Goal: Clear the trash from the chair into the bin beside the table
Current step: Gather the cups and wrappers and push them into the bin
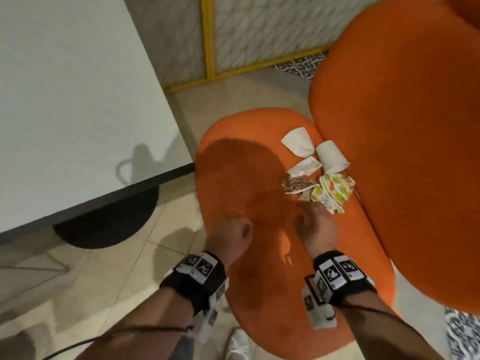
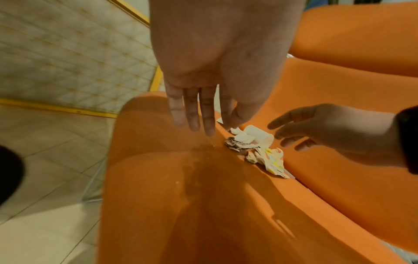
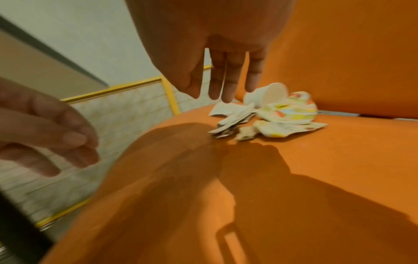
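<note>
Trash lies in a heap on the orange chair seat (image 1: 241, 167) against the backrest: a white paper cup on its side (image 1: 332, 157), a crushed white cup (image 1: 298, 142), a torn white piece (image 1: 305, 166), a brown-patterned wrapper (image 1: 297, 185) and a crumpled green-and-yellow wrapper (image 1: 333, 192). My right hand (image 1: 314, 223) hovers just short of the wrappers, fingers straight (image 3: 226, 85) and empty. My left hand (image 1: 231, 236) hangs over the seat's near left, fingers relaxed (image 2: 192, 114), holding nothing. The heap also shows in the left wrist view as cup (image 2: 260, 135) and wrapper (image 2: 273, 160). No bin is in view.
A white table (image 1: 72, 100) with a dark edge stands at the left, its round black base (image 1: 109, 219) on the tiled floor. A yellow-framed panel (image 1: 207, 37) runs behind the chair. The tall orange backrest (image 1: 402, 126) rises at the right.
</note>
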Available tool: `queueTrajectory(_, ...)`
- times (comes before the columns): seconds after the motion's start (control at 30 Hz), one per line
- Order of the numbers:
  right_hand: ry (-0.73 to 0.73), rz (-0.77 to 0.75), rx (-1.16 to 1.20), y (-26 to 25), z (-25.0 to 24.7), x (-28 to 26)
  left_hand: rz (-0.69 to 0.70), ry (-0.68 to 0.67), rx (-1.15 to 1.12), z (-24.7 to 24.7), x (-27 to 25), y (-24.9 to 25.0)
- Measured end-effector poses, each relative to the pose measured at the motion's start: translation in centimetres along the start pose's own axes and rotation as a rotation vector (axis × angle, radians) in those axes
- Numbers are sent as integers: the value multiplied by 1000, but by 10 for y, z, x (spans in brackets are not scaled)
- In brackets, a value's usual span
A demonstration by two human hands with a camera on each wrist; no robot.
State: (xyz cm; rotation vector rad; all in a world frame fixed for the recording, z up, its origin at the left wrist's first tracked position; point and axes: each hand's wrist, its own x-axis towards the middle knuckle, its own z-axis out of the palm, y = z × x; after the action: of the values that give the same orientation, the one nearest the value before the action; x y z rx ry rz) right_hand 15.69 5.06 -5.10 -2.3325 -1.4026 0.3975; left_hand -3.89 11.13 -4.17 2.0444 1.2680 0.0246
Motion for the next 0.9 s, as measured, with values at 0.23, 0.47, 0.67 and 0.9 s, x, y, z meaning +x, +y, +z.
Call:
queueTrajectory(0.23,-325,464,-217,81,-23,84,155,-60,93,18,103,64)
queueTrajectory(0.47,-333,398,-335,97,11,105,332,-314,488,53,211,108)
queueTrajectory(0.67,-345,322,-331,111,15,121,402,-352,728,53,224,105)
queueTrajectory(0.9,-282,286,-325,104,-5,142,445,-284,698,51,199,88)
